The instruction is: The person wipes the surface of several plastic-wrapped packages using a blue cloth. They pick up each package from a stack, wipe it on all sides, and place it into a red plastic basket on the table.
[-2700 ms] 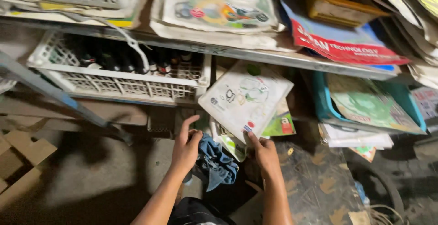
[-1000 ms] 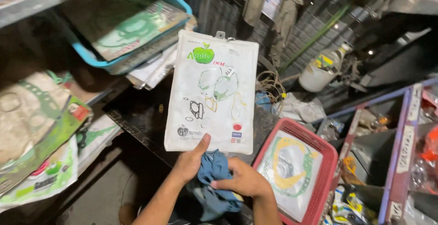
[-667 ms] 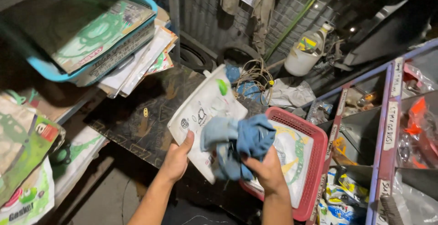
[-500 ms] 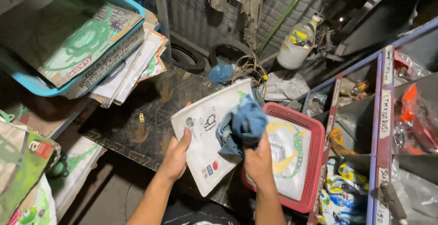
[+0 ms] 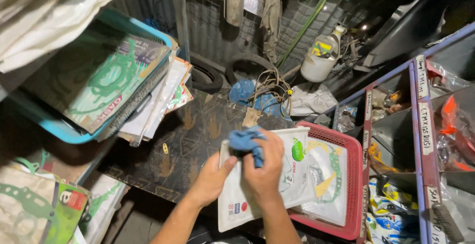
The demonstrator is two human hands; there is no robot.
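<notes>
Since half a second ago, the white packet (image 5: 277,175) has swung down to lie flatter, its right part over the red basket (image 5: 357,184), and the blue cloth (image 5: 246,142) has bunched smaller against its top edge.

In the head view, we see our right hand (image 5: 264,172) at the centre of the frame, fingers curled closed around the blue cloth, pressing it onto the packet's upper left area. Our left hand (image 5: 213,179) sits just left of it, gripping the packet's left edge with the thumb on top and the fingers hidden beneath. The packet is a flat, clear-fronted white pouch with a green mark near its top; another similar packet lies under it in the basket.

The basket rests at lower right, against a grey shelving unit with blue rails (image 5: 420,140) holding bagged parts. At upper left, a turquoise tray (image 5: 64,133) holds gasket packs with green outlines. A dark printed board (image 5: 193,140) lies under our hands. At the top centre stand a white plastic bottle (image 5: 319,61) and a tyre (image 5: 247,66), with tangled wire (image 5: 269,83) beside them.
</notes>
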